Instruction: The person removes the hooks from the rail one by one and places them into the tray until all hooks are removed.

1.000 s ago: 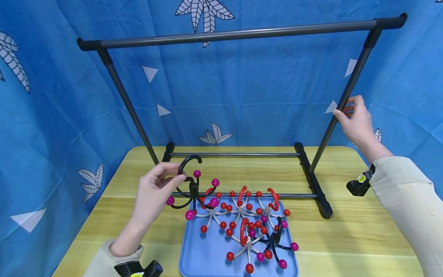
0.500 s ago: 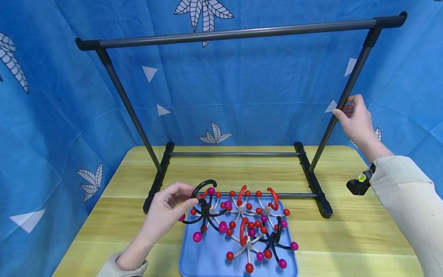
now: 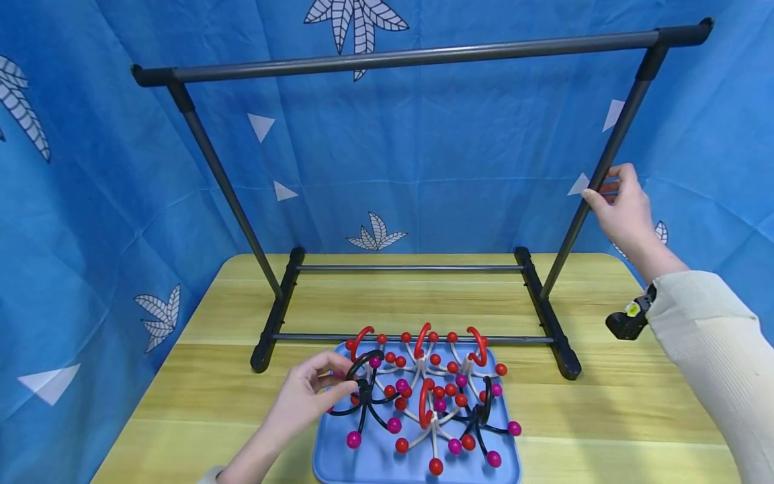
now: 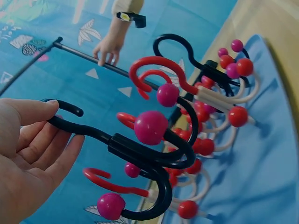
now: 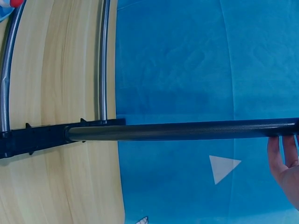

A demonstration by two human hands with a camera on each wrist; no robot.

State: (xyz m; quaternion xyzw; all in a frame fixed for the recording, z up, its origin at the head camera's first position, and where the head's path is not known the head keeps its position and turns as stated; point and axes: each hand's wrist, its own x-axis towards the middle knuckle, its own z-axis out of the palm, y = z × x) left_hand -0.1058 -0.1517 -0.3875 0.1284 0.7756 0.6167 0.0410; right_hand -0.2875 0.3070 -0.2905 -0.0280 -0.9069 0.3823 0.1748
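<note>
In the head view my left hand [image 3: 305, 396] pinches the hook of a black multi-arm hanger [image 3: 364, 393] with magenta ball tips. The hanger is over the left part of the blue tray [image 3: 357, 465]; whether its arms touch the tray I cannot tell. The left wrist view shows thumb and fingers on the hook of this black hanger [image 4: 138, 150]. Several white-armed hangers with red hooks [image 3: 425, 407] and red balls lie in the tray, beside another black hanger [image 3: 487, 402]. My right hand [image 3: 623, 208] holds the right post [image 3: 619, 134] of a dark rack, thumb in front, fingers behind.
The rack's top bar [image 3: 417, 59] spans high across the view. Its feet [image 3: 547, 323] and two thin rods [image 3: 411, 268] rest on the wooden table [image 3: 617, 403]. The tray's back edge lies by the front rod. A blue patterned cloth [image 3: 423, 168] hangs behind.
My left hand has brought the black hanger down and to the right, from beside the rack's left post to the tray. My right hand has stayed on the post.
</note>
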